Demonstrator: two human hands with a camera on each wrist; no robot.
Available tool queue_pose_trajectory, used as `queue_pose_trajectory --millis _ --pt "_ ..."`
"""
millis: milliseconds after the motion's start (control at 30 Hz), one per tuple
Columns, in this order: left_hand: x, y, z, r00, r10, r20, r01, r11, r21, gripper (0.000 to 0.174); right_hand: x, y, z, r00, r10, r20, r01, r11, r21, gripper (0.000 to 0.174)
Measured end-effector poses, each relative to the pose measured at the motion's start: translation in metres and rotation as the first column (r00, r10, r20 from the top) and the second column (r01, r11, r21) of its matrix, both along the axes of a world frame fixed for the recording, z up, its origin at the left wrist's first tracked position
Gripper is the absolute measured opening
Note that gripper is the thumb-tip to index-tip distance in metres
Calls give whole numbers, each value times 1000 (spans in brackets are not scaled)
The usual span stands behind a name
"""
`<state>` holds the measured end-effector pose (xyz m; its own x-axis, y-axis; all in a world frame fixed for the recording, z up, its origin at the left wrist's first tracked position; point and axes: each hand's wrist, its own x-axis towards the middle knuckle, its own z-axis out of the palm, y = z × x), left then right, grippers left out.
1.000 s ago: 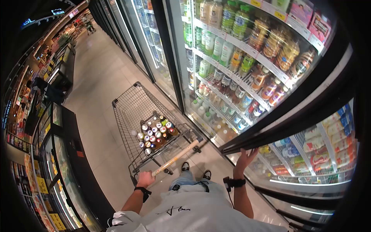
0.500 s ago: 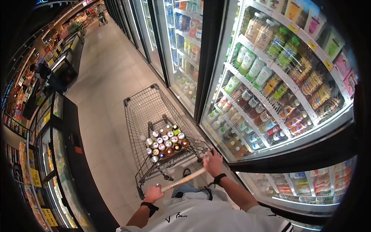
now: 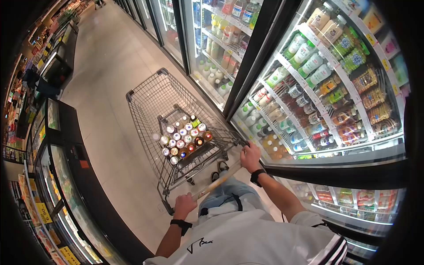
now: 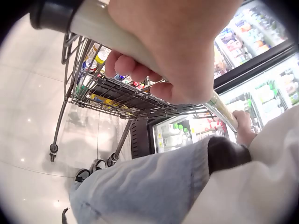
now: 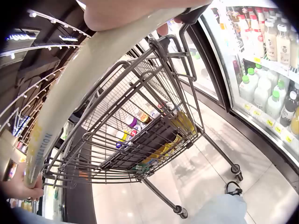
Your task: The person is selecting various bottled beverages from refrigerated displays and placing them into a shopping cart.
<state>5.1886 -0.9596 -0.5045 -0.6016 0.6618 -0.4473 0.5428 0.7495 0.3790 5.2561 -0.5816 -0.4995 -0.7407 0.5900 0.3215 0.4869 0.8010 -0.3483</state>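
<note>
A wire shopping cart [image 3: 152,101] stands in front of me, and both hands are on its pale handle bar [image 3: 219,182]. My left hand [image 3: 185,204] grips the left end, its fingers curled under the bar in the left wrist view. Near the other end, my right hand [image 3: 251,157] holds the same bar; in the right wrist view only part of that hand [image 5: 117,15] shows at the top. Several bottles with round caps [image 3: 187,138] stand packed together at the cart's handle end. Their bodies are partly hidden behind the wire.
Glass-door drinks fridges [image 3: 318,88] line the right side, close beside the cart. A dark, low chiller case [image 3: 88,176] runs along the left. Tiled aisle floor [image 3: 104,66] stretches ahead. A person [image 3: 37,84] is at the far left by the counters.
My right hand has left the fridge door's edge and taken hold of the cart handle. The left hand has stayed on the bar. The fridge shelves now appear larger and nearer on the right.
</note>
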Motion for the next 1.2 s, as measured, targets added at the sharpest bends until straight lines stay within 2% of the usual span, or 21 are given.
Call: queue_pose_trajectory --millis 200,267,467,700,800,967,1033,1100,1200 --pt "-49 14 -8 996 78 -39 -78 997 -5 27 -70 16 4 998 50 -34 -51 999 -14 12" --pt "-71 15 -10 990 100 -96 -91 992 85 28 -96 19 2 998 53 -44 -54 998 -28 12" --pt "-152 28 0 986 155 -54 -151 987 62 26 -182 28 -1 993 64 -103 -67 997 -24 12" --pt "-259 38 7 994 97 -57 -95 995 40 25 -300 35 3 991 88 -102 -99 989 -114 12" --pt "-307 41 9 990 135 -31 -135 991 14 23 -351 37 1 985 108 -132 -121 988 -93 11" --pt "-382 47 4 980 156 -124 -148 987 69 22 -432 45 -2 972 164 -166 -181 979 -95 13" --pt "-408 39 2 976 168 -136 -161 985 63 22 -460 39 -3 965 172 -199 -185 982 -47 9" --pt "-436 30 -1 980 123 -156 -123 992 11 22 -482 33 -4 964 192 -182 -206 977 -62 10" --pt "-477 21 -3 975 110 -191 -103 994 45 22 -517 27 -6 963 224 -153 -238 968 -75 13"
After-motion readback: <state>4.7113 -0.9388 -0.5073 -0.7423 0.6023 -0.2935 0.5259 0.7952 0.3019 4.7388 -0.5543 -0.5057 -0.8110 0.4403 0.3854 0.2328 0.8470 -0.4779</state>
